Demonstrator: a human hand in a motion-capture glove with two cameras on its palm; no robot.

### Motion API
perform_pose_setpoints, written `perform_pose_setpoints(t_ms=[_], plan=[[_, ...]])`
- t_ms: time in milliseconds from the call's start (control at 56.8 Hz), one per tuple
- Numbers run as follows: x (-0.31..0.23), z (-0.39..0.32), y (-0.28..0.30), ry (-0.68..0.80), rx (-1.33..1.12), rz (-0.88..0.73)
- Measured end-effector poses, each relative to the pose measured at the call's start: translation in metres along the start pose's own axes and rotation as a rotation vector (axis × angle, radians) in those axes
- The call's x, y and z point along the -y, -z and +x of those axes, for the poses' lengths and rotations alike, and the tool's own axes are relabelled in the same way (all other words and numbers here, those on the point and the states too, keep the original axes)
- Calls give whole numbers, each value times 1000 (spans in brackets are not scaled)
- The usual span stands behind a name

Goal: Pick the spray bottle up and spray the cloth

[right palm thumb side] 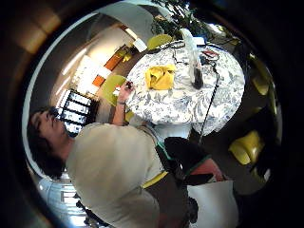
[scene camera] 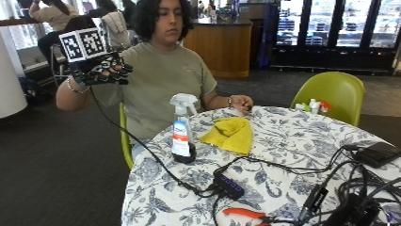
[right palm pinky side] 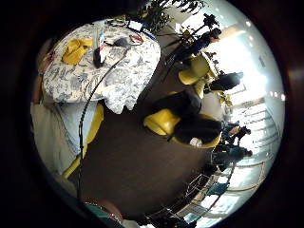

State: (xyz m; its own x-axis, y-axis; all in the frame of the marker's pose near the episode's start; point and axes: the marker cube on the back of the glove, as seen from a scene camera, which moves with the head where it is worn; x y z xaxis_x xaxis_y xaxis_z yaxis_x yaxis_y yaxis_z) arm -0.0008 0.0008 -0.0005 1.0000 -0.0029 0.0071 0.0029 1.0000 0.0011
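Two things sit on the tabletop [scene camera: 282, 141]: the bottle [scene camera: 182, 128] upright near the edge, and the yellow cloth [scene camera: 230, 133] crumpled just beside it. The right hand [scene camera: 100, 69] is raised at shoulder height, well apart from both, its fingers [scene camera: 119, 75] loosely curled and holding nothing.

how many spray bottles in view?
2. One spray bottle stands upright on the table beside the yellow cloth. A second, small bottle sits on the green chair behind the table. More may be hidden.
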Motion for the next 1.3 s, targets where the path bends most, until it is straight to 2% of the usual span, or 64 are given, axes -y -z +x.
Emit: perform_pose_setpoints(t_ms=[440, 774, 986, 1162, 1302], plan=[[15, 12, -13, -32, 111, 43], [56, 26, -66, -117, 503, 103], [103, 29, -111, -123, 783, 132], [140, 18, -146, -243, 1011, 176], [172, 10, -164, -243, 1107, 204]])
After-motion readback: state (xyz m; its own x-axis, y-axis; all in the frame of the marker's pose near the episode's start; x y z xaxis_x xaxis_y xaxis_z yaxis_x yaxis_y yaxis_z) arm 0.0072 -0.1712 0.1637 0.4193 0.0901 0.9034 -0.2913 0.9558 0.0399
